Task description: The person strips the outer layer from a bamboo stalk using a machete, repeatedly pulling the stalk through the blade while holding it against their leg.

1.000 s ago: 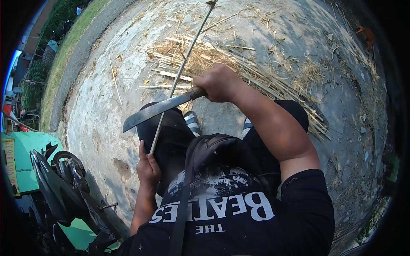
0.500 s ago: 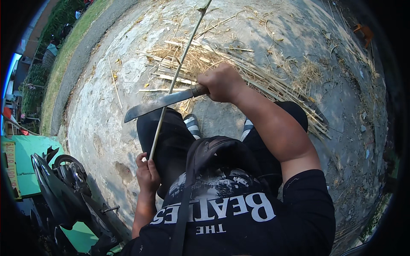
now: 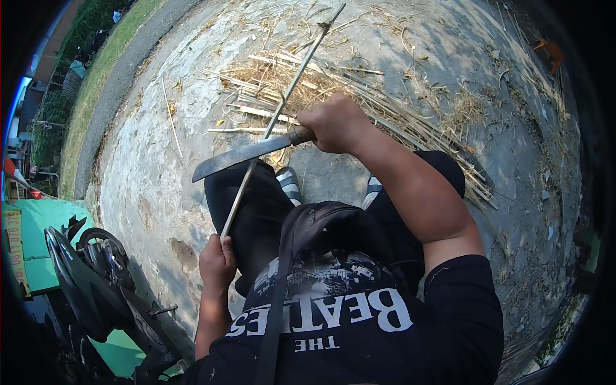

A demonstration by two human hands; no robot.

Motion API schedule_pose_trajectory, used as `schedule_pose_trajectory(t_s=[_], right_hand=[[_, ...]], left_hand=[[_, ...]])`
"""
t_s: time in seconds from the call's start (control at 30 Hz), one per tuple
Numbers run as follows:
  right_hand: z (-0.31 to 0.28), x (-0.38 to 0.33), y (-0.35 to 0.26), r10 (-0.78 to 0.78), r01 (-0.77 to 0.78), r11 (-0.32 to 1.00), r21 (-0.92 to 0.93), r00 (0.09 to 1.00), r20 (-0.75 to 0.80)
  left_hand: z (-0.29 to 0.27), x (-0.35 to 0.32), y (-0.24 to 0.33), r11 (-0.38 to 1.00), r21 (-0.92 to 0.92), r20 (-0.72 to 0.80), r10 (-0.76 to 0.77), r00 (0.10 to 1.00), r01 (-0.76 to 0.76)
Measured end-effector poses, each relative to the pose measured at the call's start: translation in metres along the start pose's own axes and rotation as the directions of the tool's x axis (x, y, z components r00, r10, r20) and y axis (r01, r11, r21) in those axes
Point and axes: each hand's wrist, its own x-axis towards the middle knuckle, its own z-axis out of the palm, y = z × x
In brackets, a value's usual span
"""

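Head view: I've the right grip clenched on the wooden-handled grey steel machete, left grip holding the long pale stick across its blade; slipping could cut the black-trousered left knee.

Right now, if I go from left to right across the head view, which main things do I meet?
Motorcycle, left hand holding the strip, left sandal, right hand holding the knife, orange object.

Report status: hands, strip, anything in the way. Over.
Left hand gripping strip. Right hand on knife handle, blade crossing strip. Possibly in the way: left knee, appearing just below blade in view.
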Motion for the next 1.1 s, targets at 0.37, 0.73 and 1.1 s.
schedule_pose_trajectory(t_s=[0.37, 0.73, 1.1], right_hand=[[0.006, -0.005, 0.014, 0.083, -0.074, 0.994, 0.076, 0.989, -0.122], [0.022, 0.003, 0.036, 0.254, -0.238, 0.965, 0.115, 0.954, -0.160], [0.010, 0.003, 0.064, 0.263, -0.217, 0.930, 0.295, 0.957, -0.124]], left_hand=[[0.011, -0.001, -0.006, 1.000, 0.025, -0.017, -0.011, 1.000, 0.012], [0.006, 0.010, 0.002, 1.000, 0.018, 0.021, -0.007, 1.000, 0.007], [0.014, 0.018, -0.001, 0.998, 0.030, -0.006, 0.053, 0.999, -0.053]])
